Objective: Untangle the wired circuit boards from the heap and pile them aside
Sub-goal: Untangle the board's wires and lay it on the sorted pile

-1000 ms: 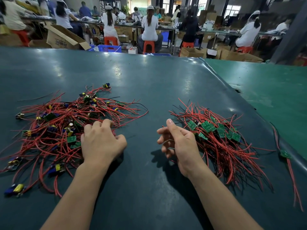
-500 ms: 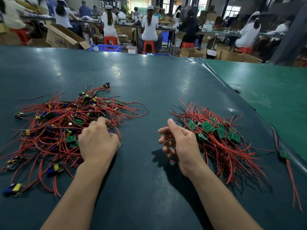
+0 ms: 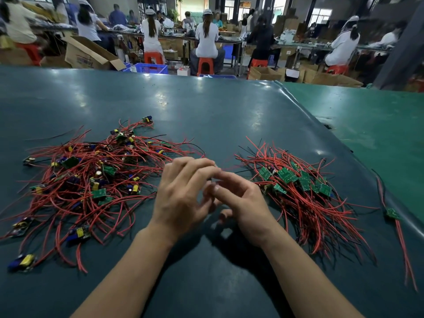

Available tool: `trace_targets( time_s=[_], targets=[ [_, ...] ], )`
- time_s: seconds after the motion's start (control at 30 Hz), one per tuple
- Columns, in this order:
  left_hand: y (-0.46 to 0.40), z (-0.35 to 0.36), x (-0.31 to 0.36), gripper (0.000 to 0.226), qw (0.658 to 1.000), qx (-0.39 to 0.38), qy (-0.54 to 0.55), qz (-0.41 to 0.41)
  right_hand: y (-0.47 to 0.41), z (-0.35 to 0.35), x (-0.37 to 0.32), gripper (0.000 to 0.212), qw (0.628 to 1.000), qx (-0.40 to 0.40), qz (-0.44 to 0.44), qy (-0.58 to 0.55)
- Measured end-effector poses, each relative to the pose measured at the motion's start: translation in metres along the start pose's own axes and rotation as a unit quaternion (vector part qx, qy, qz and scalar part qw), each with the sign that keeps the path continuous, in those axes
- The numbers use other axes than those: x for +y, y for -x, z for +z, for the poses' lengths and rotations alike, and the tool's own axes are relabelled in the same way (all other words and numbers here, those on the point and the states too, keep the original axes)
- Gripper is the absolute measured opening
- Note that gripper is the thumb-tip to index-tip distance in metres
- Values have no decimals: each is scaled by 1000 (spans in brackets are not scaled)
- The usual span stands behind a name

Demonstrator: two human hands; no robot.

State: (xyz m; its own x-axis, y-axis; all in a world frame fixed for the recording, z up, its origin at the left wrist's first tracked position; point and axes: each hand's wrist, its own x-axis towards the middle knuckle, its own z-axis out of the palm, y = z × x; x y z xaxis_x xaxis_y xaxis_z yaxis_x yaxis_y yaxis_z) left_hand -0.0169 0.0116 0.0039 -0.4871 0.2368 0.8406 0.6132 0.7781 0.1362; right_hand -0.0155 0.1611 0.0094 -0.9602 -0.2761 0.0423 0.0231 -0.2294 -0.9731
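A tangled heap (image 3: 91,175) of red-wired circuit boards, with yellow and blue parts, lies on the left of the dark green table (image 3: 218,115). A tidier pile (image 3: 305,191) of green boards with red wires lies on the right. My left hand (image 3: 183,193) and my right hand (image 3: 241,200) meet between the two, fingertips pinched together over a small wired circuit board (image 3: 211,180). The fingers hide most of the board. Its thin red wire (image 3: 229,167) trails from the fingertips toward the right pile.
One stray board (image 3: 392,213) with long red wires lies near the table's right edge, beside a lighter green surface (image 3: 367,125). Beyond the far edge are a cardboard box (image 3: 89,53), blue crates (image 3: 151,68), red stools and several seated people at benches.
My left hand has left the heap and moved right with a wired board. My right hand has shifted left and closed in, so both hands now meet in the middle.
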Motion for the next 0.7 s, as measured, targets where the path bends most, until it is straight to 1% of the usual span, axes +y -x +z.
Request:
trace_targets(
  time_s=[0.1, 0.2, 0.27, 0.33, 0.37, 0.4, 0.43, 0.47, 0.53, 0.6, 0.63, 0.67, 0.7],
  targets=[
    [0, 1, 2, 29, 998, -35, 55, 1, -1, -3, -2, 11, 999, 24, 4, -27],
    [1, 0, 2, 31, 997, -26, 70, 23, -3, -5, -3, 10, 998, 42, 18, -44],
    [2, 0, 3, 28, 999, 24, 35, 29, -4, -5, -3, 10, 997, 29, 25, -65],
    [3, -1, 4, 20, 994, 111, 0, -8, -4, -5, -5, 10, 995, 27, 23, -96],
    [3, -2, 2, 17, 989, 144, 1, -31, -5, -6, -6, 8, 993, 31, 20, -114],
    [3, -2, 1, 17, 987, 151, 14, -46, -5, -8, -8, 8, 990, 38, 17, -133],
    [3, -2, -1, 17, 989, 133, 30, -51, -5, -10, -9, 9, 987, 45, 13, -153],
    [4, -1, -3, 18, 993, 94, 42, -53, -4, -12, -11, 13, 984, 51, 10, -170],
    [7, 0, -6, 17, 995, -32, 62, -70, -4, -15, -13, 25, 979, 57, 7, -196],
    [10, 4, -8, 19, 973, -179, 77, -122, -4, -17, -14, 29, 975, 54, 5, -215],
    [12, 7, -9, 19, 960, -225, 75, -150, -4, -17, -14, 29, 974, 49, 3, -221],
    [13, 11, -11, 18, 953, -241, 64, -174, -4, -17, -14, 30, 974, 44, 3, -223],
    [15, 13, -13, 18, 950, -238, 39, -196, -4, -17, -14, 31, 974, 39, 3, -224]
  ],
)
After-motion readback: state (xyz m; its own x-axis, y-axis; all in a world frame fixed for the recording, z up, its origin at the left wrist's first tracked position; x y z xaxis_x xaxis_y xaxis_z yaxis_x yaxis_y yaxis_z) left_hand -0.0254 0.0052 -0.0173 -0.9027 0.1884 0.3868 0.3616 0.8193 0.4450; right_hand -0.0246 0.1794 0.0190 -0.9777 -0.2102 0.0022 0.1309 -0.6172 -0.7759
